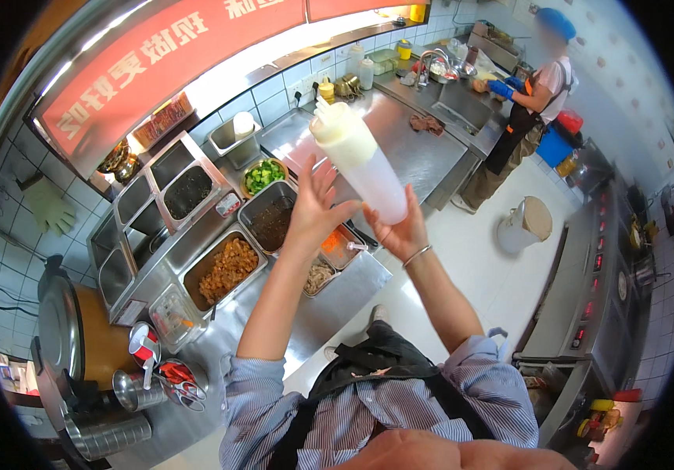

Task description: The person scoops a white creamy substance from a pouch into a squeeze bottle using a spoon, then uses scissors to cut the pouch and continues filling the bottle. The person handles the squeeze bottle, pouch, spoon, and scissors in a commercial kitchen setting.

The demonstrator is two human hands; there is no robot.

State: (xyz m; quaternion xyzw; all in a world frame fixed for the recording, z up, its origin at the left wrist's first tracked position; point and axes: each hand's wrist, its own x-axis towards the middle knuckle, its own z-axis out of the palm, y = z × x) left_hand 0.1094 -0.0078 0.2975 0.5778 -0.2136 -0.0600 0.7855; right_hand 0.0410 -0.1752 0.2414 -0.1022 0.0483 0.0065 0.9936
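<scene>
A translucent plastic squeeze bottle (363, 161) is held up tilted in front of me, its nozzle end to the upper left, with pale cream sauce gathered toward that end. My right hand (397, 226) grips its base. Beside the bottle, my left hand (319, 205) has its fingers spread and holds nothing; whether its thumb touches the bottle I cannot tell. Below and around my left hand stand a steel pan of dark sauce (268, 220), a pan of diced brown food (228, 271), a bowl of chopped greens (263, 175), shredded orange food (337, 244) and pale shredded food (318, 276).
A steel counter (431, 154) runs to a sink (466, 111), where a person in a blue cap (539, 94) works with gloved hands. A white bucket (523, 226) stands on the floor. Steel cups with scissors (187, 390) and a large lidded pot (73, 329) are at left.
</scene>
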